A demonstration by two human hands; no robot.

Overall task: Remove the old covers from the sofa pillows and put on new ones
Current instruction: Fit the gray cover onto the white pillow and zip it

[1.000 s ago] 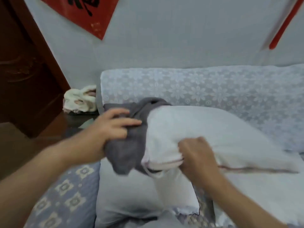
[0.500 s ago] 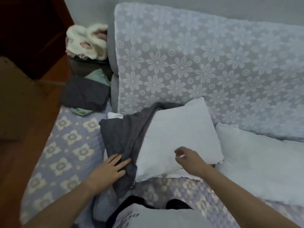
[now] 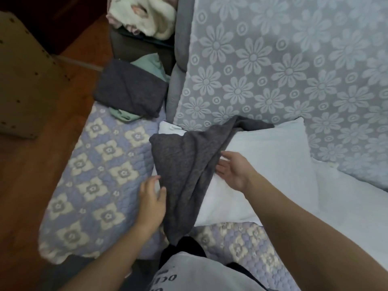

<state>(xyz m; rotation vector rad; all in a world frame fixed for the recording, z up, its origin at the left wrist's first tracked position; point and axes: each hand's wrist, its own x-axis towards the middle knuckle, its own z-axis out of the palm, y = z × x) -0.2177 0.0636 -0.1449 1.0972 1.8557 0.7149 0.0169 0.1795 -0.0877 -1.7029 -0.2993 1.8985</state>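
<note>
step: pulling grey cover (image 3: 184,173) onto white pillow (image 3: 262,169) | left hand (image 3: 151,203) fingers relaxed, at cover's near-left edge | right hand (image 3: 232,169) spread flat on cover's right edge | next: likely tug cover further along pillow

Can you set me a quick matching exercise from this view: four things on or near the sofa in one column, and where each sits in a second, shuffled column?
Things
1. dark grey cover
2. folded grey cloth
3. white pillow
4. fluffy cream bundle

Places
A. on the dark stand beyond the sofa's end
B. lying on the seat against the flowered backrest
C. draped over the pillow's left end, between the two hands
D. at the far end of the quilted seat

Pairs: 1-C, 2-D, 3-B, 4-A
</note>
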